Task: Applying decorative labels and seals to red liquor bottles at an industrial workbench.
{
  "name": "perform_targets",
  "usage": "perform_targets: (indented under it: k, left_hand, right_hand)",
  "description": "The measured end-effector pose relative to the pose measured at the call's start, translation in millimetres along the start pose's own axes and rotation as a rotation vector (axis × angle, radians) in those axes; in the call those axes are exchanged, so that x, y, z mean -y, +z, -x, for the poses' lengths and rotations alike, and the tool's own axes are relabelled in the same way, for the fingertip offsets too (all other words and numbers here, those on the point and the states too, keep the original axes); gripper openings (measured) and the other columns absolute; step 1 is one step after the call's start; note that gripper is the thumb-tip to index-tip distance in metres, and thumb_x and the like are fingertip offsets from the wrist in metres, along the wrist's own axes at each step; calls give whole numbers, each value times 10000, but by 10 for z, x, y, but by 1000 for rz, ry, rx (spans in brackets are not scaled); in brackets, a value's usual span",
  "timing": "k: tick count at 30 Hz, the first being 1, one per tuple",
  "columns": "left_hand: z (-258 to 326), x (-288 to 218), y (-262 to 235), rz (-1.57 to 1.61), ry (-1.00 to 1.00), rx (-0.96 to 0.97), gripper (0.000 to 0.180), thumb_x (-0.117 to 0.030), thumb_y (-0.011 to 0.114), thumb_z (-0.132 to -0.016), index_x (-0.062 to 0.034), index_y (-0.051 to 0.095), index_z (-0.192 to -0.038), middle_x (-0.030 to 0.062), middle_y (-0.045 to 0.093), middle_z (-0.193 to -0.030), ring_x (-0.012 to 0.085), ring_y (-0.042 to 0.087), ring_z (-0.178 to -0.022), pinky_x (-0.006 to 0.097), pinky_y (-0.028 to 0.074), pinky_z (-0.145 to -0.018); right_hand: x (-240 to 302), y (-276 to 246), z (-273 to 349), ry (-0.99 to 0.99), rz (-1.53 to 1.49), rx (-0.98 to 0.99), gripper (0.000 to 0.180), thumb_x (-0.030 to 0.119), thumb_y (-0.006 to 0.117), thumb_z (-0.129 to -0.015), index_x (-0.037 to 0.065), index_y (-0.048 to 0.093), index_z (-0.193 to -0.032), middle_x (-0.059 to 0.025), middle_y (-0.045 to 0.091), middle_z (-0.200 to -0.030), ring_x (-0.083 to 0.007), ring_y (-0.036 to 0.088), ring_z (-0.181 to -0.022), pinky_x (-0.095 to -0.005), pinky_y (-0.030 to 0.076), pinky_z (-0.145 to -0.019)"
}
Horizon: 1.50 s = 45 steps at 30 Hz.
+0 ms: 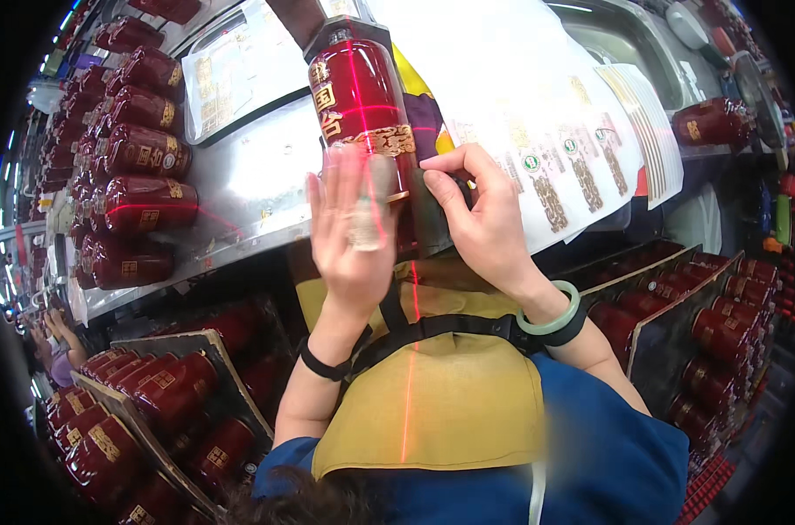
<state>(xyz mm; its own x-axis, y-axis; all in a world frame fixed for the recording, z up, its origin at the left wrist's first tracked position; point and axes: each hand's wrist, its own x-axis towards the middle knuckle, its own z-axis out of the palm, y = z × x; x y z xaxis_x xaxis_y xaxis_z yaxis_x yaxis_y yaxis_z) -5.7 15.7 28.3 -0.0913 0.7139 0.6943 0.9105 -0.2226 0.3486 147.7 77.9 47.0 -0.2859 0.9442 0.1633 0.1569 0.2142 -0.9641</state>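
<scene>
We see a red bottle (360, 96) lying at the near edge of the steel counter (257, 175), a red laser cross falling over it. Our left hand (352, 229) lies flat and open against the bottle's lower part, fingers spread, while our right hand (481, 219) pinches with thumb and forefinger at the bottle's side just beside it. More red bottles (135, 153) lie in rows along the counter's left edge, and white label sheets (538, 114) cover its right part.

One red bottle (360, 96) at two hands, one more (711, 121) far right, many racked (144, 149), two label-sheet stacks (538, 122).
</scene>
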Motion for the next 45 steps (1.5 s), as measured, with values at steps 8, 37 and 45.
perform_targets:
  k: [8, 37, 45]
  left_hand:
    - [209, 132, -31, 185, -324, 25, 584, 80, 747, -818, 37, 620, -1386, 226, 602, -1445, 388, 562, -1367, 529, 408, -1174]
    - [127, 135, -63, 273, -282, 82, 679, -8, 791, -835, 50, 532, -1460, 241, 545, -1502, 428, 507, -1407, 480, 405, -1172]
    - [116, 117, -42, 224, -238, 70, 632, 2, 763, -848, 83, 541, -1434, 278, 550, -1476, 436, 552, -1358, 547, 378, -1190]
  right_hand:
    - [-14, 7, 4, 34, -40, 2, 88, 39, 670, -954, -34, 664, -1003, -153, 679, -930, -271, 684, -872, -369, 536, -803]
    - [160, 58, -43, 81, 93, 75, 324, 244, 803, -900, -4, 631, -1017, -129, 630, -946, -250, 608, -838, -366, 501, -800]
    - [53, 104, -59, 45, 69, 57, 314, 214, 810, -884, -4, 616, -997, -129, 642, -883, -237, 620, -789, -364, 505, -748]
